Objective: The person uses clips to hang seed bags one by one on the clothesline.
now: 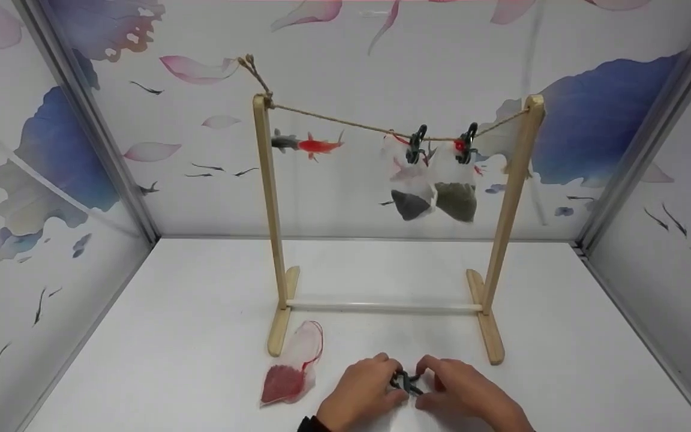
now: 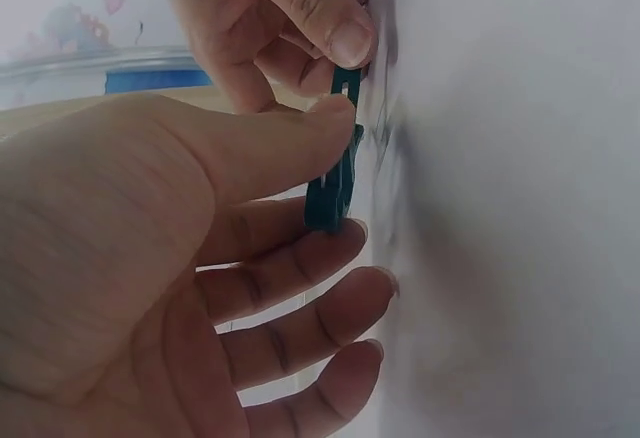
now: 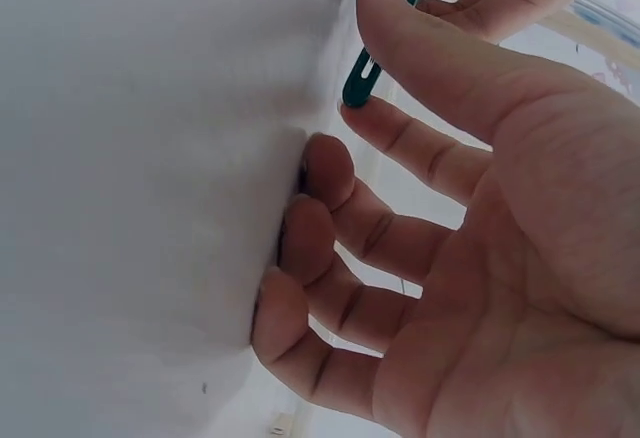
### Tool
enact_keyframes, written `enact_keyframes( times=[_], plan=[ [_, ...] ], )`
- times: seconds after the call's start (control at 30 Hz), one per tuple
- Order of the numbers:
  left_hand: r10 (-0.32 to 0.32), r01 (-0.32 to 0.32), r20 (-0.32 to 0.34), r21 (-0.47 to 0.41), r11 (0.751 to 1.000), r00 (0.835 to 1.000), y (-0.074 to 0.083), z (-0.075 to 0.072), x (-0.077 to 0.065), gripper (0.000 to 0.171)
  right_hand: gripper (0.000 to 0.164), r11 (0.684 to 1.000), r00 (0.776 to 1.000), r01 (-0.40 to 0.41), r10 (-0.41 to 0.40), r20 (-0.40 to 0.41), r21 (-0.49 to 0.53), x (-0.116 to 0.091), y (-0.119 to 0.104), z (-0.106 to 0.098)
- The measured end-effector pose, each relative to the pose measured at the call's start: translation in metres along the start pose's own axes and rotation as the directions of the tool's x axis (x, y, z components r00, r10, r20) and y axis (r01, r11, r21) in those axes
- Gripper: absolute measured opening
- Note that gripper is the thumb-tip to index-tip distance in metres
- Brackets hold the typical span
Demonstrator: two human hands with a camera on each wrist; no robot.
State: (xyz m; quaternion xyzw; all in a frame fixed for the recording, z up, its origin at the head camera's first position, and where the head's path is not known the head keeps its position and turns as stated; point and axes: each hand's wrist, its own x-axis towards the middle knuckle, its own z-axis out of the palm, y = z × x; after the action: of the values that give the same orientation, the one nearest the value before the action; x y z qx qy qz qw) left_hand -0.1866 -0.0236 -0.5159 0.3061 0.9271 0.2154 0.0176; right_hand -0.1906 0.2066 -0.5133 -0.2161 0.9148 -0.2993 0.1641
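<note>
A dark green clothes clip lies between both hands, low over the white table in front of the rack. My left hand pinches one end of it between thumb and forefinger; its other fingers are spread below in the left wrist view. From the other side, my right hand has thumb and forefinger on the clip's opposite end. Its remaining fingertips rest near the tabletop in the right wrist view. Left of the hands, a small sheer drawstring bag with reddish contents and a red cord lies flat.
Behind the hands stands a wooden rack with a sagging string. Two sheer bags hang there from dark clips: one with dark grey contents, one with olive contents. A pale crossbar joins its feet. Printed panels enclose the table.
</note>
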Motion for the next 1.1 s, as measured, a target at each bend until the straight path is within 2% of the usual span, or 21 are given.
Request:
enact_keyframes(
  times=[0.2, 0.33, 0.57, 0.7, 0.9, 1.1],
  plan=[
    [0.011, -0.011, 0.004, -0.039, 0.999, 1.000, 0.003, -0.006, -0.001, 0.028, 0.036, 1.000, 1.000, -0.008, 0.008, 0.022, 0.027, -0.002, -0.001, -0.009],
    [0.013, -0.015, -0.022, -0.097, 0.995, 1.000, 0.004, -0.013, -0.002, 0.033, 0.038, 0.999, 0.999, 0.036, -0.036, -0.022, 0.009, -0.005, -0.004, -0.019],
    [0.009, -0.024, -0.084, -0.174, 0.984, 0.996, 0.003, -0.026, -0.003, 0.036, 0.051, 0.989, 0.986, 0.123, -0.132, -0.104, -0.088, -0.013, -0.014, -0.030],
    [0.062, -0.086, -0.120, -0.206, 0.975, 0.991, 0.003, -0.031, -0.003, 0.036, 0.054, 0.982, 0.978, 0.146, -0.161, -0.129, -0.119, -0.020, -0.023, -0.038],
    [0.152, -0.193, -0.190, -0.226, 0.955, 0.970, 0.004, -0.036, -0.003, 0.035, 0.050, 0.961, 0.947, 0.208, -0.244, -0.209, -0.182, -0.032, -0.033, -0.046],
    [0.196, -0.257, -0.242, -0.254, 0.932, 0.950, 0.007, -0.043, -0.005, 0.035, 0.047, 0.967, 0.941, 0.200, -0.234, -0.243, -0.155, -0.039, -0.042, -0.052]
  ],
)
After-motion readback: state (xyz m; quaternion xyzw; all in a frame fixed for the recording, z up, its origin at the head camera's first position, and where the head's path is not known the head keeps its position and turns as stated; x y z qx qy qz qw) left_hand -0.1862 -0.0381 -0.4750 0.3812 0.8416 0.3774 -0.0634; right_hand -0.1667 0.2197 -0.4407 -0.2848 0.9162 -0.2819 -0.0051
